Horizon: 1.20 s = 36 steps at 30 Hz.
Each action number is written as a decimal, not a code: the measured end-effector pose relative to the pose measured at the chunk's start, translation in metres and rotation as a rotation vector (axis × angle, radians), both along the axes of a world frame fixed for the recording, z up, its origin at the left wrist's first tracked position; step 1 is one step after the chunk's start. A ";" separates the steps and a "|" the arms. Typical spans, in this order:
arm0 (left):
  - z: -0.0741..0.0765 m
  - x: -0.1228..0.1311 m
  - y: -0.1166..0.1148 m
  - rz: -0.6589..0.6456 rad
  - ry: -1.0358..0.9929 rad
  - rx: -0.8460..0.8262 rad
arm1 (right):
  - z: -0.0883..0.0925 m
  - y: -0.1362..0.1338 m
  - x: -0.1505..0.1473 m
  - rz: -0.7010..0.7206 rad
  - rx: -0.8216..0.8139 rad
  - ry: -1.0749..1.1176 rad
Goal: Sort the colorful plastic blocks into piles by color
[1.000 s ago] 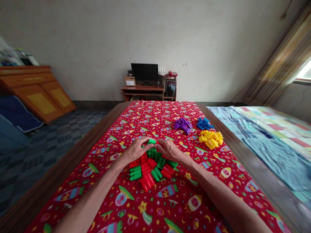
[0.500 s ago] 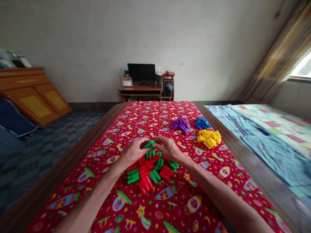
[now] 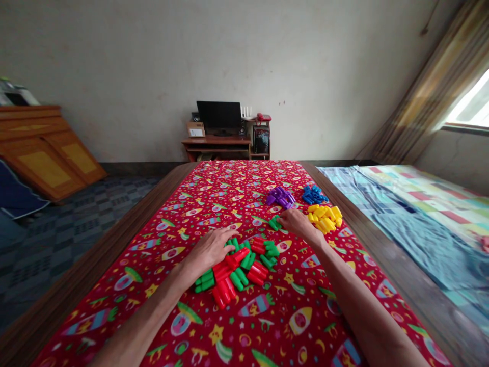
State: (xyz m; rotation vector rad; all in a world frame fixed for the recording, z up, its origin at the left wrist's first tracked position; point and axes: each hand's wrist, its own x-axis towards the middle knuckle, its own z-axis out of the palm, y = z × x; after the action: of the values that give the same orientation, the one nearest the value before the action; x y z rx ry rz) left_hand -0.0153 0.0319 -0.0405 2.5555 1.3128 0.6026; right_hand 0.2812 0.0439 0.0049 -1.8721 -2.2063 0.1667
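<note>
My right hand [image 3: 297,223] is closed on a green toy block [image 3: 274,223] in front of the purple pile, close to the yellow one. The block is at the fingertips, low over the cloth; I cannot tell if it touches down. My left hand [image 3: 216,247] lies at the far left side of a mixed pile of red blocks [image 3: 223,291] and green blocks [image 3: 239,279]. Its thumb and fingers are apart, with green pieces near the tips. The palm hides part of that pile.
Purple blocks [image 3: 280,196], blue blocks [image 3: 314,194] and yellow blocks [image 3: 325,219] form separate piles at the right. A red patterned cloth [image 3: 244,339] covers the table, whose wooden edge [image 3: 153,191] shows. A bed [image 3: 412,234] stands to the right.
My hands have parted. The right one has moved right and away with a green block; before, both were together at a green piece above the pile. My left hand has come down to the pile.
</note>
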 end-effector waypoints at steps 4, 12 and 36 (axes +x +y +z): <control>0.012 0.002 0.001 0.060 -0.045 -0.070 | 0.010 -0.009 -0.007 0.003 0.156 -0.038; 0.036 0.009 0.001 0.010 -0.386 -0.147 | -0.001 -0.027 -0.075 0.548 0.055 0.471; 0.038 0.031 -0.014 0.086 -0.728 -0.178 | 0.005 -0.020 -0.074 0.507 -0.058 0.709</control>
State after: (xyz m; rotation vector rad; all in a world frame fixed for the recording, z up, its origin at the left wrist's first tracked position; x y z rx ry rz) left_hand 0.0153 0.0179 -0.0023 1.8523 1.1324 1.2176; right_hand 0.2074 0.0243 0.0101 -0.9889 -2.0815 0.8421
